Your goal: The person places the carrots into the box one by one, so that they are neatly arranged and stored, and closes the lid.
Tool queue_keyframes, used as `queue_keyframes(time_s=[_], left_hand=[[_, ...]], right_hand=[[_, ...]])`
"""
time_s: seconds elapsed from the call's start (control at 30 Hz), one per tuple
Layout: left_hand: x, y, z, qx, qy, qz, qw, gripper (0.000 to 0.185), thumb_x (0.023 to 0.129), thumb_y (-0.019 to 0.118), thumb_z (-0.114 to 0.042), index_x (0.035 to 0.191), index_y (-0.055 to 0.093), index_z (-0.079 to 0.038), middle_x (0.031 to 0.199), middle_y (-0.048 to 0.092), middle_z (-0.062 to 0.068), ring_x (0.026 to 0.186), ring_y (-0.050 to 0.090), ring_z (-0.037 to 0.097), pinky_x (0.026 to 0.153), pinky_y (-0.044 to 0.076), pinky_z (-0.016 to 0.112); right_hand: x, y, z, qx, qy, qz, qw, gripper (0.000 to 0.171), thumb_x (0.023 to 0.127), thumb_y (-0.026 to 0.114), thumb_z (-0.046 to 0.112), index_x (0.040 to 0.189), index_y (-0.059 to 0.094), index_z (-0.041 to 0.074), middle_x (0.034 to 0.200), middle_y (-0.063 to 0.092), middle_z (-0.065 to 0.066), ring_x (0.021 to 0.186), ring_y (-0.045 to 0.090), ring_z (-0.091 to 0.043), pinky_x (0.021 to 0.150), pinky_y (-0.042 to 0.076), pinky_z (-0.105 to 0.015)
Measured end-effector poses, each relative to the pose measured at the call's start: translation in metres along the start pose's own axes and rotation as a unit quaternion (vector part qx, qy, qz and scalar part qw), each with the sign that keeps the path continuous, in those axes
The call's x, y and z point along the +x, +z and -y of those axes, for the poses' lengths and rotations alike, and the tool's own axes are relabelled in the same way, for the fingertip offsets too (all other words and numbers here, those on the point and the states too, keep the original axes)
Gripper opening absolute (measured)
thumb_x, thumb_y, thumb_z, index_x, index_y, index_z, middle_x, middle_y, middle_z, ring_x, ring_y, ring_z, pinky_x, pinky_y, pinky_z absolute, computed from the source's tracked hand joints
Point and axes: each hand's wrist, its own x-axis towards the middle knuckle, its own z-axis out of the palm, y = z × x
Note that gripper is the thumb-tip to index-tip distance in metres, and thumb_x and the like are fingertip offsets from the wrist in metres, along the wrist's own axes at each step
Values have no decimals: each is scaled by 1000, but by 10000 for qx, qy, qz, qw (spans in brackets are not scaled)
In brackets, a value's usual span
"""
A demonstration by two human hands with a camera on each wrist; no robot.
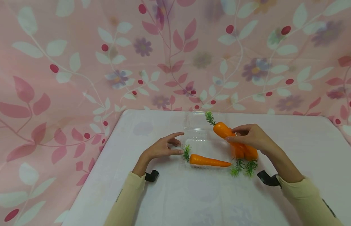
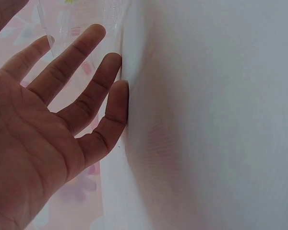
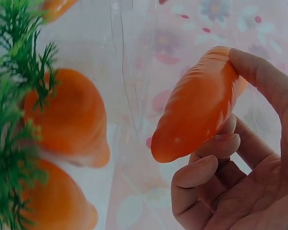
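Observation:
My right hand (image 1: 238,134) grips an orange carrot (image 1: 222,130) by its thin end, lifted over a clear plastic box (image 1: 198,135) at mid-table, its green top pointing away. In the right wrist view the fingers (image 3: 216,165) curl round this carrot (image 3: 200,106). Two more carrots (image 1: 244,152) lie just under that hand, green tops (image 1: 244,167) toward me. A further carrot (image 1: 210,161) lies across the box's near part. My left hand (image 1: 177,145) is open, fingertips beside the box's left edge and the lying carrot's green top. Seen from the left wrist, the straight fingers (image 2: 93,72) rest against the white table (image 2: 206,120).
The white table (image 1: 192,201) is backed by a pink floral curtain (image 1: 79,62) that hangs along its far and left sides. Black wrist straps (image 1: 151,175) sit on both cream sleeves. The box's clear lid (image 1: 196,119) stands open toward the far edge.

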Motion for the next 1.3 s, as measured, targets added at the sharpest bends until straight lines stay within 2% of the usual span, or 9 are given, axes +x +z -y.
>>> queue_keyframes(time_s=[0.13, 0.3, 0.4, 0.53, 0.63, 0.8, 1.17, 1.3], left_hand=[[0, 0, -1, 0, -37, 8, 10000, 81, 84, 76, -48, 153, 38, -28, 124, 62, 2, 115, 58, 17, 95, 49, 38], [-1, 0, -2, -55, -28, 36, 10000, 81, 84, 76, -47, 153, 38, -27, 125, 62, 2, 115, 58, 18, 95, 49, 39], [-1, -1, -3, -50, -13, 24, 10000, 81, 84, 77, -46, 153, 38, -26, 124, 62, 2, 115, 58, 18, 94, 49, 40], [-1, -1, -4, -35, -55, 1, 10000, 81, 84, 77, -47, 153, 38, -27, 123, 62, 0, 114, 58, 17, 95, 49, 40], [-1, -1, -4, -37, -84, 12, 10000, 81, 84, 77, -48, 153, 39, -28, 123, 62, -1, 115, 58, 17, 94, 49, 39], [-1, -1, -4, -43, -97, 39, 9999, 81, 83, 77, -48, 152, 39, -29, 122, 62, -2, 114, 58, 16, 94, 49, 38], [0, -1, -3, -18, -113, 34, 9999, 81, 84, 77, -47, 152, 39, -29, 121, 63, -5, 113, 58, 14, 94, 49, 37], [0, -1, -3, -3, -131, 24, 9999, 81, 84, 77, -48, 153, 38, -28, 121, 62, -5, 114, 58, 14, 94, 49, 38]], right_hand=[[3, 7, 2, 199, -59, 76, 9998, 61, 79, 83, 43, 119, 69, -1, 97, 62, -11, 83, 53, -26, 67, 52, -31], [5, 16, 4, 317, -94, 186, 9993, 54, 79, 84, 41, 114, 71, 1, 94, 63, -10, 83, 55, -27, 65, 53, -29], [7, 21, 6, 249, -207, 215, 9992, 50, 79, 83, 40, 110, 72, 2, 85, 59, -8, 89, 55, -28, 65, 50, -28], [9, 28, 8, 133, -292, 251, 9992, 46, 78, 84, 40, 105, 74, 4, 78, 54, -7, 85, 53, -28, 62, 45, -28], [11, 33, 8, -18, -383, 278, 9989, 45, 78, 84, 40, 105, 75, 5, 77, 55, -6, 76, 49, -25, 60, 41, -27], [13, 41, 8, -226, -537, 267, 9979, 43, 78, 84, 38, 106, 77, 6, 77, 54, -6, 73, 46, -24, 59, 36, -28], [12, 52, 11, -158, -498, 357, 9980, 39, 75, 86, 41, 100, 78, 12, 73, 54, -4, 70, 48, -22, 56, 37, -27], [15, 54, 10, -286, -743, 396, 9960, 38, 76, 85, 41, 99, 78, 12, 69, 53, -3, 65, 48, -20, 55, 37, -27]])
